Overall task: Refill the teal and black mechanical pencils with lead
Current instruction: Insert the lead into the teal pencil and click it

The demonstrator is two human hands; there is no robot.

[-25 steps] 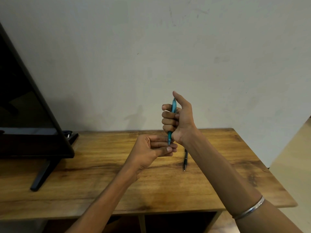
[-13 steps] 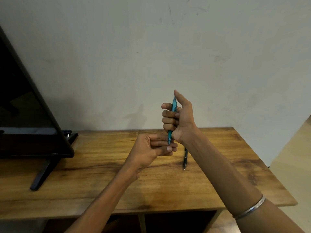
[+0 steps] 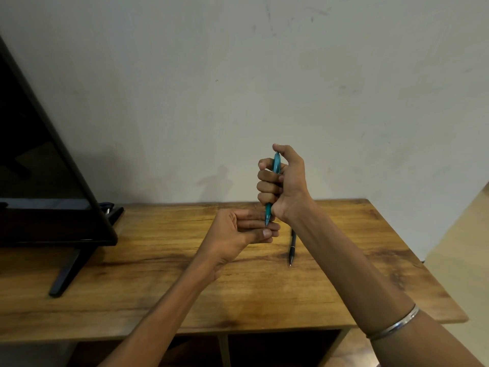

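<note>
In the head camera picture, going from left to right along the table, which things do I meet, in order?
Television → left hand → teal mechanical pencil, gripped by the right hand → black mechanical pencil lying on the wooden table → metal bangle.

I find no readable text, label, brand, number or sign anywhere in my view, neither on the teal mechanical pencil point(image 3: 276, 165), the black mechanical pencil point(image 3: 292, 247), nor the dark television screen point(image 3: 39, 168).
</note>
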